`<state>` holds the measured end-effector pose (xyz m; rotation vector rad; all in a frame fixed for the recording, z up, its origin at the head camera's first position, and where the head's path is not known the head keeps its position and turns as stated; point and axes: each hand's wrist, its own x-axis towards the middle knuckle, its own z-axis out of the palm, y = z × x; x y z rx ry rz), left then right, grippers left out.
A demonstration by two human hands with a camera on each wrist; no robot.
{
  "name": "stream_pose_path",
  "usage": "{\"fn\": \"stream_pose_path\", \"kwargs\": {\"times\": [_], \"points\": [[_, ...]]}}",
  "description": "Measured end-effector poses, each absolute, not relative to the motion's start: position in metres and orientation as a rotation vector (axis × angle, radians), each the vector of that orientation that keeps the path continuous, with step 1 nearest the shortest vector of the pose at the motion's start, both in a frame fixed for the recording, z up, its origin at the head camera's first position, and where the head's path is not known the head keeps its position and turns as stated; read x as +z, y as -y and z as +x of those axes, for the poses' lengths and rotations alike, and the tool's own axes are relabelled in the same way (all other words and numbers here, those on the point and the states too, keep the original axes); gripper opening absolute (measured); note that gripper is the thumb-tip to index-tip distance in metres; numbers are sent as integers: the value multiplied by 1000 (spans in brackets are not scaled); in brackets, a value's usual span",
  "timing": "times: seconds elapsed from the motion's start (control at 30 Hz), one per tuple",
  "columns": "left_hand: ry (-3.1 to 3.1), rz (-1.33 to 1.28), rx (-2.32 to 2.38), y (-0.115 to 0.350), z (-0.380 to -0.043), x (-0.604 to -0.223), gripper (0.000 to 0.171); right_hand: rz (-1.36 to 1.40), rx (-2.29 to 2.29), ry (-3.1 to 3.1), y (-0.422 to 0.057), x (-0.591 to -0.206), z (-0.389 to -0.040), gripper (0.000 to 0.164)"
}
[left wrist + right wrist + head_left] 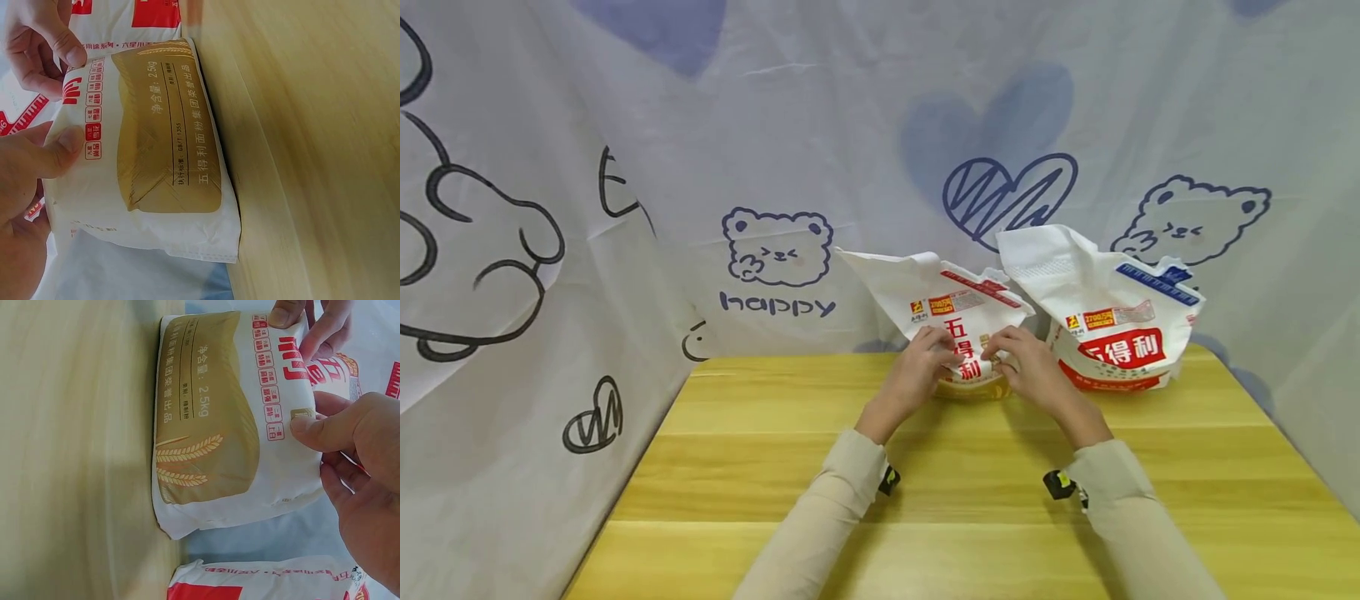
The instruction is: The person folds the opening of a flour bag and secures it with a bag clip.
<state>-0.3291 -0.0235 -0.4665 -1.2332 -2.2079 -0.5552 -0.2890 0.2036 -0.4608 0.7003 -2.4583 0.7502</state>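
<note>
A white flour bag [967, 333] with red lettering and a gold lower panel [169, 137] stands at the back of the table, its loose top leaning left. A red clip [988, 288] lies across its upper part. My left hand [922, 367] pinches the left side of the front, with the thumb [70, 142] flat on the printed face. On the right side my right hand [1030, 367] pinches the same bag, its thumb [312, 430] just above the gold panel. Some fingers of both hands are hidden by the bag's bulge.
A second flour bag [1120, 325] with a blue clip [1161, 282] stands close by on the right. Behind both hangs a white cloth [850, 133] with bear and heart drawings. The wooden table [955, 517] spreads out in front.
</note>
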Motion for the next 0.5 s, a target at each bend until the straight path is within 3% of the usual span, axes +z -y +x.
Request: {"fn": "stream_pose_path", "kwargs": {"times": [0.5], "points": [[2283,-1174,-452,21,-318,-465,27,668,873,2369,-207,-469,-283,25]]}}
